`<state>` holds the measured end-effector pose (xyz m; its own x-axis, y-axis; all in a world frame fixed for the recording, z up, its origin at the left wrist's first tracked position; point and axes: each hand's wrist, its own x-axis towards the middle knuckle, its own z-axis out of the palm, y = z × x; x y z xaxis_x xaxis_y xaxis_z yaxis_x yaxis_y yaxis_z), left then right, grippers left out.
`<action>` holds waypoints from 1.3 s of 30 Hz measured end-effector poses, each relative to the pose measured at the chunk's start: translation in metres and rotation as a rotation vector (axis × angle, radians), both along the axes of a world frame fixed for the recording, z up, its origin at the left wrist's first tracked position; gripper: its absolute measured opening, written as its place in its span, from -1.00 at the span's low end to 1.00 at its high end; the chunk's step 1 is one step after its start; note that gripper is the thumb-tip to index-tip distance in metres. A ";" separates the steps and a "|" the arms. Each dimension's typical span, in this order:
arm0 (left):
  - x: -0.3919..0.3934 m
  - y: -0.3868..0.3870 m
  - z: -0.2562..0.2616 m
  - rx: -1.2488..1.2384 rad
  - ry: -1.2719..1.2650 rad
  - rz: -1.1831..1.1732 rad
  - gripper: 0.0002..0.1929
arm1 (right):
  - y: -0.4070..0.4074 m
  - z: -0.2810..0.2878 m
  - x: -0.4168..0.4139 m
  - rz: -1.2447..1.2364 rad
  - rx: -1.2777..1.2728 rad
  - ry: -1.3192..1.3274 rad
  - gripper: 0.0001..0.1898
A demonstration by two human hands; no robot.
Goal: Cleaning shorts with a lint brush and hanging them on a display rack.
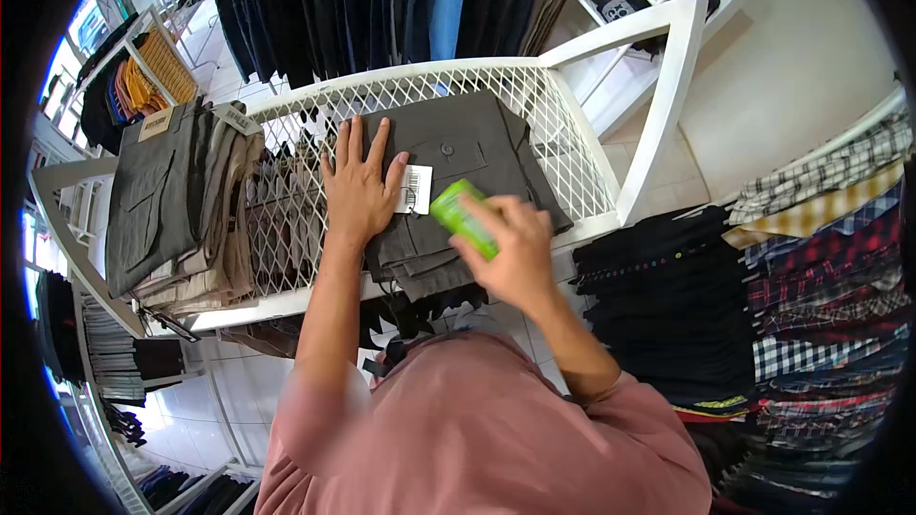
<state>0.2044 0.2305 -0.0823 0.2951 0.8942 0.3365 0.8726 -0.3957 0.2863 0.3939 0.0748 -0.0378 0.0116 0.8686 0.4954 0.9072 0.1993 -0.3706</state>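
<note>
Folded dark grey trousers (458, 121) lie on the white metal mesh rack top in front of me, a buttoned pocket facing up. My left hand (361, 175) rests flat on their left part, fingers spread, its thumb beside a white tag (415, 189) that bears a printed code. Over the lower right part of the trousers, my right hand (512, 247) grips a bright green object (465, 218), blurred and partly covered by the fingers; its exact kind cannot be told. More folded cloth shows beneath the trousers' near edge.
A stack of folded grey and beige trousers (154, 193) stands at the rack's left end. The rack's white frame (665, 100) rises at the right. Hanging jeans (447, 0) line the far side. Black garments (665, 307) and checked shirts (823, 229) hang at the right.
</note>
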 end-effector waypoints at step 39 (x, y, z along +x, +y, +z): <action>-0.004 -0.003 -0.004 0.046 -0.008 0.003 -0.34 | 0.050 -0.004 0.037 0.055 -0.016 0.007 -0.42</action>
<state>0.2005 0.2280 -0.0864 0.2892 0.8786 0.3800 0.8717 -0.4058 0.2748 0.4314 0.1244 -0.0416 -0.0335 0.8760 0.4811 0.8924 0.2429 -0.3803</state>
